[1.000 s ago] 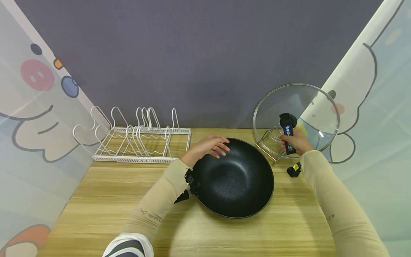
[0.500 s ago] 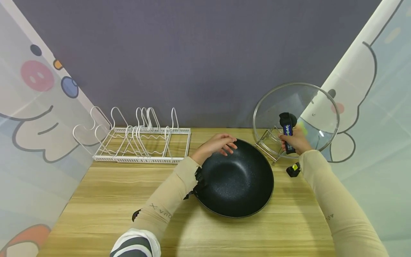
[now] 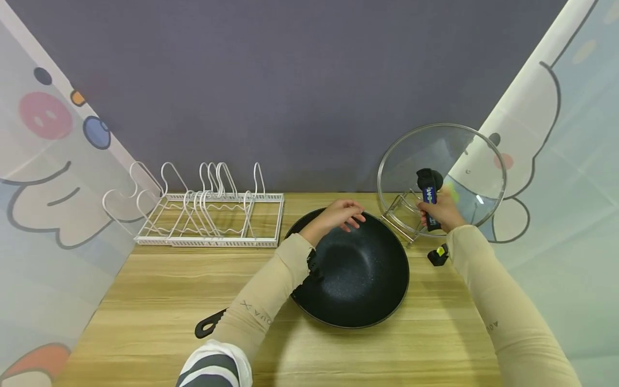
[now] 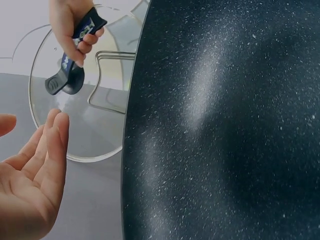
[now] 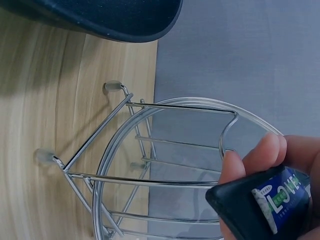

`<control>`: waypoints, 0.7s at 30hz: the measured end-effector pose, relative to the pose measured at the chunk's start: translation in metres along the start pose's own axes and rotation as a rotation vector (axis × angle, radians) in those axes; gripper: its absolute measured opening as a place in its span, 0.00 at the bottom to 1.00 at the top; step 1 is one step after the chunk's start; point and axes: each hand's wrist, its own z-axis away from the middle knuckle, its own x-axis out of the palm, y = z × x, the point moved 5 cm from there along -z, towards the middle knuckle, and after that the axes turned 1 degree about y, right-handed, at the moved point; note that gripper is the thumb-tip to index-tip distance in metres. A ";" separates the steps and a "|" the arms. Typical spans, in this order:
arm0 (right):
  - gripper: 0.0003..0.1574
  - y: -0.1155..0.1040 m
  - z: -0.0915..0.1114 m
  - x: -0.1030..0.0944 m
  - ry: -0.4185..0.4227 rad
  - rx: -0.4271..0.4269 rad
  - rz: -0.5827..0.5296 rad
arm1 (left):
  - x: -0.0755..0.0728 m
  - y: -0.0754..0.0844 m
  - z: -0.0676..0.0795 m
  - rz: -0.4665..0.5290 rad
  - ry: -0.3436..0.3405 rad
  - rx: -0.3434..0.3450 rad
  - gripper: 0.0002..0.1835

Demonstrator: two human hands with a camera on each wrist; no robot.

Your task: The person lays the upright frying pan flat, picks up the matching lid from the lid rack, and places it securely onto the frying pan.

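Note:
In the head view a black wok (image 3: 358, 285) lies on the wooden table, the end of its handle (image 3: 210, 323) showing beside my left forearm. Above its far rim hovers my left hand (image 3: 340, 215), fingers loosely bent and nothing in them. Farther right, a large glass lid (image 3: 403, 156) stands upright in a wire lid stand (image 3: 400, 221). My right hand (image 3: 444, 210) grips the lid's black handle (image 5: 250, 202), which carries a blue label. The right wrist view shows the lid's rim between the stand's metal bars.
A white wire pot rack (image 3: 208, 242) with several upright dividers stands at the back left. Behind it rises a grey wall (image 3: 309, 97). Cartoon-printed curtains (image 3: 570, 215) close both sides. A small black piece with a yellow mark (image 3: 438, 256) shows beside the right wrist.
My left hand has moved right over the wok's far rim, and the wok's handle end has come into view behind the forearm. The right hand keeps its grip; the lid stays in the stand.

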 end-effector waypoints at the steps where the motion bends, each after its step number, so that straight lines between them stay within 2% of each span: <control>1: 0.10 0.000 0.000 0.000 0.002 0.002 -0.002 | 0.001 -0.004 -0.005 0.001 0.004 0.009 0.16; 6: 0.10 0.001 0.000 0.001 0.005 0.010 -0.018 | 0.007 -0.006 -0.012 -0.021 -0.003 0.027 0.15; 21: 0.11 0.006 -0.004 0.000 0.029 -0.012 -0.010 | 0.019 -0.006 -0.036 -0.148 0.062 0.122 0.15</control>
